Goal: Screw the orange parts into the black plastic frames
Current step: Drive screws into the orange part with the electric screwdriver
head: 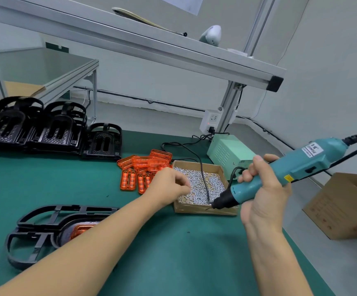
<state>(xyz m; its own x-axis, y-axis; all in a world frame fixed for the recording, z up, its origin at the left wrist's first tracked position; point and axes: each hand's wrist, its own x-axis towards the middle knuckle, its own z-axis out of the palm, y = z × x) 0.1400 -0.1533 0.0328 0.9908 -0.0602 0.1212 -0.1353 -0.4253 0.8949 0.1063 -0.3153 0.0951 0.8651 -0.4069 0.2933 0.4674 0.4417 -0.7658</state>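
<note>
A black plastic frame (43, 229) lies on the green mat at the lower left, with an orange part (81, 229) seated in it; my left forearm covers part of both. My left hand (169, 186) hovers over the left edge of a cardboard tray of small silver screws (203, 186), fingers pinched together; whether a screw is between them is hidden. My right hand (263, 189) grips a teal electric screwdriver (284, 174), whose black tip points down-left over the tray's front edge. A pile of loose orange parts (143, 169) lies just left of the tray.
Stacked black frames (45, 127) stand at the back left. A pale green power box (228, 152) sits behind the tray, its black cable crossing the screws. A cardboard box (344, 206) stands off the table's right edge. An aluminium shelf frame (228, 110) rises behind.
</note>
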